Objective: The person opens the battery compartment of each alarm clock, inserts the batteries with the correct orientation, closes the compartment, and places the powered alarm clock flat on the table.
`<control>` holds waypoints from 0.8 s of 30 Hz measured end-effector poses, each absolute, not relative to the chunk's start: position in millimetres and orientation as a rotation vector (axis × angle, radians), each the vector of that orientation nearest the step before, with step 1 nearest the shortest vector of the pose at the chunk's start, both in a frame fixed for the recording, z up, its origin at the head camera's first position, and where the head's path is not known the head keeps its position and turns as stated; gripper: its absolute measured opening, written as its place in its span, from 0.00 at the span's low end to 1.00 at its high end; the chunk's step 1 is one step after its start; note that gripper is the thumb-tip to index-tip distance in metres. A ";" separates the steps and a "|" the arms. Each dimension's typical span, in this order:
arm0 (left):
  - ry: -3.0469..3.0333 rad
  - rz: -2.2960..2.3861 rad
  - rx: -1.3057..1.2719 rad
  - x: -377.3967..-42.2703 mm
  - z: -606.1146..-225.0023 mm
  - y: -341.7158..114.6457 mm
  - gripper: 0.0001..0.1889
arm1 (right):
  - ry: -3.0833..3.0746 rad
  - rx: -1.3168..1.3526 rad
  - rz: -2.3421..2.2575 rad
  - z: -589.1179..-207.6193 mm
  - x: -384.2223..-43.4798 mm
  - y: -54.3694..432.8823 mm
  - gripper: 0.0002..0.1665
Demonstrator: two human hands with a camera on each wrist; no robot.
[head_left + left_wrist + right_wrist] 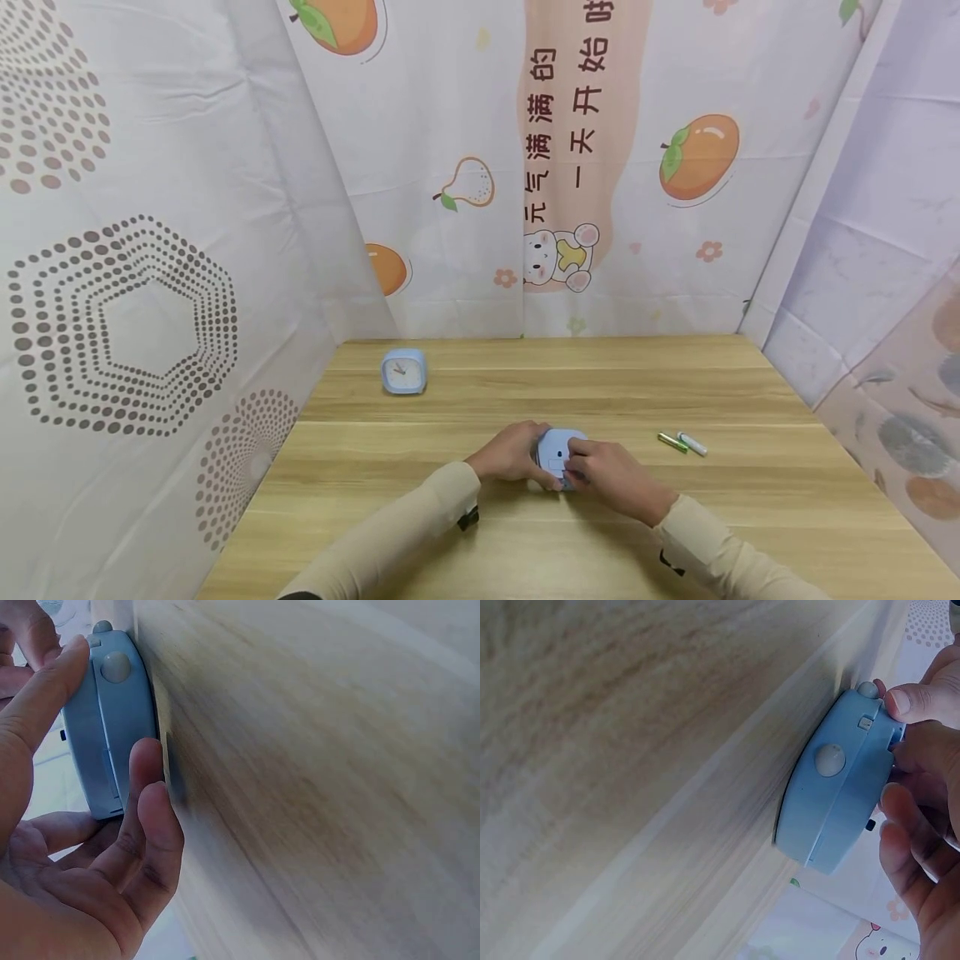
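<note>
Gripping a blue clock (551, 440) at its left side: left hand (513, 450), thumb on the near edge, fingers around the far side. Clock lies back side up on the wooden table (570, 392), centre front, between the two hands. A small black knob (559, 454) stands out from its back. Right hand (606, 477): fingers bent, tips touching the clock's back, just beside the left thumb. Right wrist view puts them at a notch near the edge; whether they pinch anything, cannot tell. Two rounded pale feet (829, 760) show on the clock's side in that view.

Surroundings: a green battery (672, 442) and a white battery (692, 443) lie side by side on the table, right of the right hand. A second blue clock (403, 372) stands upright at back left, dial showing. Both sleeves (405, 533) pale beige. Behind the table, a white curtain (420, 117) printed with fruit.
</note>
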State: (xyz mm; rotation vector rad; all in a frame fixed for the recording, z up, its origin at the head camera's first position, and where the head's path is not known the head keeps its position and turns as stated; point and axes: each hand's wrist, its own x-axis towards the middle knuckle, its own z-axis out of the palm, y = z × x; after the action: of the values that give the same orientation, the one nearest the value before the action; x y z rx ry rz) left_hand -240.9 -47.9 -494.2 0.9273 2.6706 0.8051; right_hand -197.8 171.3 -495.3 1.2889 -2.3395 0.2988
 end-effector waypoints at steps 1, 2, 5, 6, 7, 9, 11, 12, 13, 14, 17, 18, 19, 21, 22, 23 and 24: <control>2.671 0.800 0.928 -240.9 -494.4 -48.0 0.40 | -2.334 1.292 0.304 -495.8 -198.3 171.3 0.08; 2.672 0.795 0.926 -240.8 -494.6 -48.2 0.40 | -2.328 1.293 0.317 -495.9 -198.6 171.4 0.08; 2.670 0.782 0.911 -240.6 -494.9 -49.0 0.39 | -2.315 1.286 0.366 -496.1 -200.1 171.6 0.06; 2.672 0.774 0.905 -240.6 -495.2 -49.3 0.39 | -2.315 1.281 0.384 -496.2 -200.7 171.8 0.05; 2.673 0.767 0.900 -240.5 -495.6 -49.6 0.39 | -2.316 1.274 0.402 -496.3 -201.1 172.1 0.05; 2.673 0.762 0.884 -239.9 -496.3 -50.0 0.40 | -2.324 1.266 0.427 -496.7 -201.9 172.8 0.05; 2.675 0.755 0.863 -238.8 -497.0 -50.2 0.46 | -2.344 1.269 0.449 -497.5 -201.7 174.2 0.06; 2.678 0.752 0.852 -238.3 -497.3 -50.3 0.49 | -2.354 1.272 0.462 -497.9 -201.3 174.9 0.07; 2.680 0.748 0.843 -237.7 -497.6 -50.4 0.52 | -2.364 1.275 0.474 -498.3 -200.9 175.5 0.07; 2.683 0.740 0.841 -237.3 -497.7 -50.6 0.54 | -2.376 1.278 0.488 -498.5 -200.6 175.9 0.08; 2.694 0.720 0.846 -237.3 -497.3 -50.6 0.55 | -2.393 1.273 0.511 -498.7 -200.3 176.8 0.08; 2.696 0.711 0.854 -237.8 -497.3 -50.4 0.53 | -2.393 1.270 0.512 -498.6 -200.5 176.8 0.07; 2.698 0.702 0.863 -238.3 -497.3 -50.2 0.51 | -2.392 1.266 0.511 -498.3 -200.8 176.8 0.07; 2.703 0.688 0.871 -239.7 -497.2 -49.5 0.48 | -2.385 1.261 0.502 -497.5 -201.4 176.9 0.08; 2.705 0.687 0.871 -240.2 -497.2 -49.2 0.47 | -2.382 1.259 0.499 -497.1 -201.4 176.8 0.08; 2.707 0.683 0.871 -241.0 -497.6 -48.9 0.47 | -2.379 1.256 0.498 -496.5 -201.6 176.8 0.08; 2.709 0.682 0.872 -241.4 -497.6 -48.6 0.46 | -2.378 1.253 0.500 -495.9 -201.7 176.8 0.08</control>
State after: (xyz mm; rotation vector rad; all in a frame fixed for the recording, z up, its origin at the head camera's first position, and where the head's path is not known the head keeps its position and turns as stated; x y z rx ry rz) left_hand -241.4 -48.6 -497.6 0.8718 2.7089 0.6817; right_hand -201.7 176.8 -495.9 1.2534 -2.3778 0.5000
